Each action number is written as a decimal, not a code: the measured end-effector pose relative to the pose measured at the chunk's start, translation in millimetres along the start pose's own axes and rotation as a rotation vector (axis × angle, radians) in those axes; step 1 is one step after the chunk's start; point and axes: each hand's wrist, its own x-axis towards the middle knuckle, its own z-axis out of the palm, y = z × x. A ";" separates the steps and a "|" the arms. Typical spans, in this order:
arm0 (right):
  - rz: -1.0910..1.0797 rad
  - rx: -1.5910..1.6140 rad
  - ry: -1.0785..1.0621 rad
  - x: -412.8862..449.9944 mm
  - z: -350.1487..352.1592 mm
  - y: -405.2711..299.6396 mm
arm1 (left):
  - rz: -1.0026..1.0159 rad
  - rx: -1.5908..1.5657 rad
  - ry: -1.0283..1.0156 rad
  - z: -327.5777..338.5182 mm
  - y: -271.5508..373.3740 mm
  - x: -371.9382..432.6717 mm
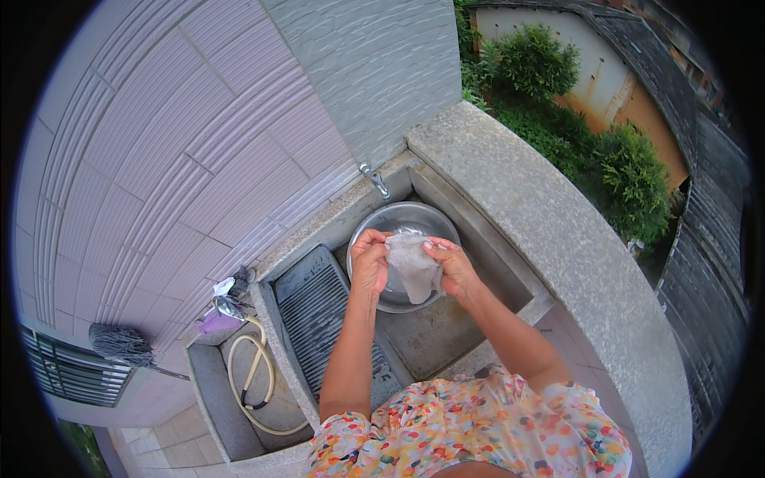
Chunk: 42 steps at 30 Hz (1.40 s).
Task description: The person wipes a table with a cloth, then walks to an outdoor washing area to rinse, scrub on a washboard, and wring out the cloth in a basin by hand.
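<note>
A thin greyish-white cloth (pixel 412 266) hangs between my two hands, held up by its upper edge. My left hand (pixel 370 260) pinches its left corner between thumb and fingers. On the other side, my right hand (pixel 452 266) grips the upper right part. Below the cloth stands a round metal basin (pixel 439 216), partly hidden by the cloth and my hands. What lies at the bottom of the basin is hard to make out. Behind the basin, a metal tap (pixel 375 180) sticks out from the wall over the sink.
The basin stands in a concrete sink (pixel 430 343). To its left is a ribbed washboard (pixel 314 313), then a smaller trough (pixel 227 442) with a coiled cream hose (pixel 272 370). A grey mop head (pixel 122 345) leans by the tiled wall. A broad stone ledge (pixel 526 197) curves along the right.
</note>
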 end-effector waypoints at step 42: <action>-0.021 0.250 -0.014 2.9 -16.6 37.4 | 0.588 1.428 0.360 40.4 -52.2 7.9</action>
